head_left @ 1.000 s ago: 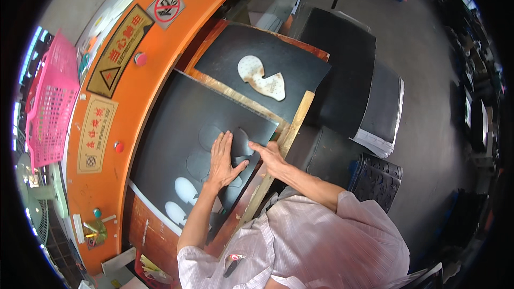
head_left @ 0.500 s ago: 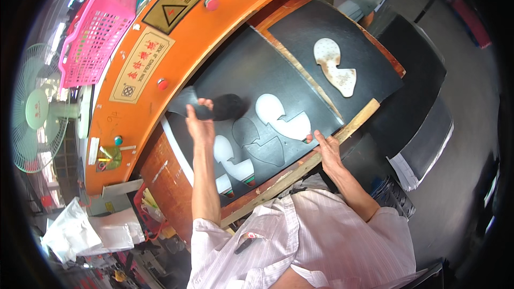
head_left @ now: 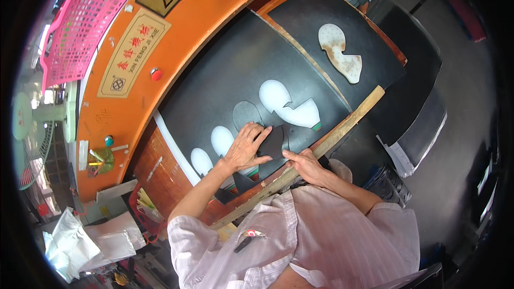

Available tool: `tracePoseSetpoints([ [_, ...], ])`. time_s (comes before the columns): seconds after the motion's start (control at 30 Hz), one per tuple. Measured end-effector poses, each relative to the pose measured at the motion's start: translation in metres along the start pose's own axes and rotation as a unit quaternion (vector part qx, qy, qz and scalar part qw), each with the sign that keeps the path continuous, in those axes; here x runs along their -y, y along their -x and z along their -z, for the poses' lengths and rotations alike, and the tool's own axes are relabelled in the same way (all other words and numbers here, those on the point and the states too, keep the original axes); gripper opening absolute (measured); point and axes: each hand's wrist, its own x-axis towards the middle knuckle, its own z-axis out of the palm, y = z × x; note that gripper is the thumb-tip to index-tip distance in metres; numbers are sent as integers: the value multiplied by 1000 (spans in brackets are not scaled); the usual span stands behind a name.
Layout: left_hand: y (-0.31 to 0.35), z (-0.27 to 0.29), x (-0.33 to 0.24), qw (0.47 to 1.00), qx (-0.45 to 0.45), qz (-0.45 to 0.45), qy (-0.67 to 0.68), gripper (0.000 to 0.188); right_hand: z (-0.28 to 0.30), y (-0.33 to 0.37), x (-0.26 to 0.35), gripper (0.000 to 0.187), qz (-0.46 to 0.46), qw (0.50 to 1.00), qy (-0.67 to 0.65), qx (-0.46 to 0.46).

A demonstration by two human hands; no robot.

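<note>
My left hand (head_left: 247,145) lies over a thin black cut piece (head_left: 272,142), fingers stretched and thumb apart, pressing it onto the black sheet (head_left: 214,75). My right hand (head_left: 306,165) is at the piece's lower right, thumb against its edge and the other fingers curled and partly hidden. Just beyond is a white curved template (head_left: 274,96) with a green-striped end. Left of my left hand are two more white templates, one (head_left: 221,139) partly covered by the hand and another (head_left: 201,160). A curved outline (head_left: 245,115) shows in the sheet above my left hand.
The orange machine (head_left: 144,48) with red buttons arches over the far left. On the right-hand black board (head_left: 369,37) rests a stained white template (head_left: 341,53). A wooden strip (head_left: 342,126) runs along the near edge. A pink basket (head_left: 80,27) stands at upper left.
My left hand has brought the black piece down from the machine's side, rightward and nearer, onto the sheet. My right hand has moved left to the piece, and the view has shifted slightly.
</note>
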Motion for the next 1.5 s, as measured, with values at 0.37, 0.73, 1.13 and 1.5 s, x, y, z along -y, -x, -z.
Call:
tracePoseSetpoints([
  [0.37,17,34,0,895,-194,254,312,32,-13,11,0,51,121,981,144,-51],
  [0.73,143,154,59,647,-560,247,456,29,0,9,-10,41,83,974,148,-152],
  [1.13,293,116,46,562,-638,429,306,34,17,6,-7,37,72,975,146,-150],
  [1.5,312,-53,0,110,-831,336,429,39,20,8,16,33,20,966,209,-151],
])
